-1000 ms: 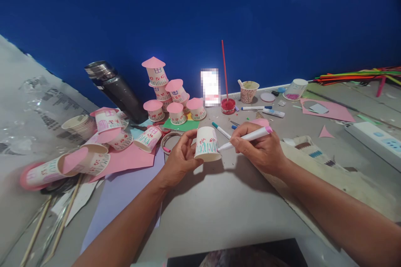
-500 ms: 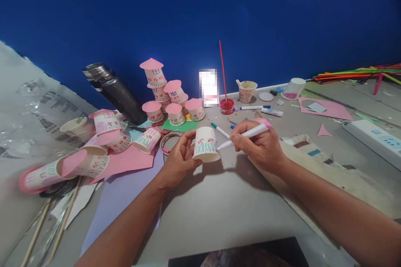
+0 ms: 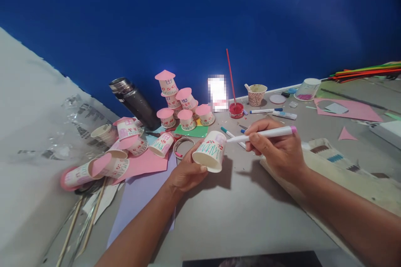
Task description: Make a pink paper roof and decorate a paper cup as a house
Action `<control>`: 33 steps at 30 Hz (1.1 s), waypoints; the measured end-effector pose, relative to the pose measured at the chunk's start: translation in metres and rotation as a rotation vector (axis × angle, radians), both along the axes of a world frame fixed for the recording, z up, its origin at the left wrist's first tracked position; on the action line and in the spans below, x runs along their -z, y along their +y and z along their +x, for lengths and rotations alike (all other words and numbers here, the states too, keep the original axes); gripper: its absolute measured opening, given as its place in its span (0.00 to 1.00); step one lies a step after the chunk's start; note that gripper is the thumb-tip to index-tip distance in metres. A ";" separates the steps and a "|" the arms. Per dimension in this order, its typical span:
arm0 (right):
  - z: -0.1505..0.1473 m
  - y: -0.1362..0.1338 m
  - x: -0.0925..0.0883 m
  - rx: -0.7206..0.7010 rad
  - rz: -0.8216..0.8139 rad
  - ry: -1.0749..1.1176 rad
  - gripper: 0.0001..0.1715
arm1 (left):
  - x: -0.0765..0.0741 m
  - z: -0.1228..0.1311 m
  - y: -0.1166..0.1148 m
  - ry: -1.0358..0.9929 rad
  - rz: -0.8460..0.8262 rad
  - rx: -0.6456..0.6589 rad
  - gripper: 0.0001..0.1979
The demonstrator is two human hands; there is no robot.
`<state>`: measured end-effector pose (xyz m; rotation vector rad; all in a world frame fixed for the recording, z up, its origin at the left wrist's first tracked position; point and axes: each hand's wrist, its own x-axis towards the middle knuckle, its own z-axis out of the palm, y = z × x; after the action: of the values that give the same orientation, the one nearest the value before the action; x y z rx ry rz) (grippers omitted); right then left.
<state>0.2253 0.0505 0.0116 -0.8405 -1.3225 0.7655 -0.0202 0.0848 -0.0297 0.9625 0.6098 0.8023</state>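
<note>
My left hand (image 3: 189, 172) grips a white paper cup (image 3: 210, 150) by its side, tilted so that its open rim faces down and toward me. Green zigzag grass, red flowers and a purple shape are drawn on the cup. Between the fingers of my right hand (image 3: 275, 146) is a white marker with a pink end (image 3: 272, 132). Its tip is at or very near the cup's right side; whether they touch I cannot tell. Behind the cup lie a teal-capped marker (image 3: 226, 132) and a roll of tape (image 3: 184, 148).
Decorated cups with pink paper roofs (image 3: 165, 76) are stacked at the back, beside a dark flask (image 3: 134, 102). More decorated cups (image 3: 127, 128) lie at left. A red pot (image 3: 236, 111) holding a stick, a patterned cup (image 3: 257, 96) and pink paper (image 3: 347, 109) sit further right. Cloth (image 3: 313, 175) lies under my right forearm.
The cup has been turned and tilted, showing more of its open rim. The marker tip has shifted from the cup's lower edge to higher on its side. My view has swung slightly left.
</note>
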 end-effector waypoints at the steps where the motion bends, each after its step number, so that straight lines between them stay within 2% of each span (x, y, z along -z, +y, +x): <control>1: -0.001 -0.003 -0.001 -0.020 0.012 -0.015 0.13 | 0.001 0.001 0.001 0.004 0.002 -0.012 0.45; 5: -0.006 -0.009 -0.004 -0.070 0.039 -0.089 0.15 | 0.003 0.003 0.002 0.002 0.008 -0.048 0.48; 13: -0.005 -0.007 -0.007 -0.081 0.070 -0.169 0.16 | 0.005 0.003 0.003 0.029 0.027 -0.030 0.49; 20: -0.004 -0.007 -0.006 -0.076 0.078 -0.175 0.11 | 0.005 0.004 0.003 0.014 0.009 -0.041 0.50; 33: -0.005 -0.006 -0.005 -0.090 0.052 -0.172 0.09 | 0.007 0.005 0.004 0.001 0.023 -0.044 0.49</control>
<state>0.2205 0.0444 0.0164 -0.8243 -1.5356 0.7379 -0.0151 0.0886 -0.0366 0.9735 0.6251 0.8500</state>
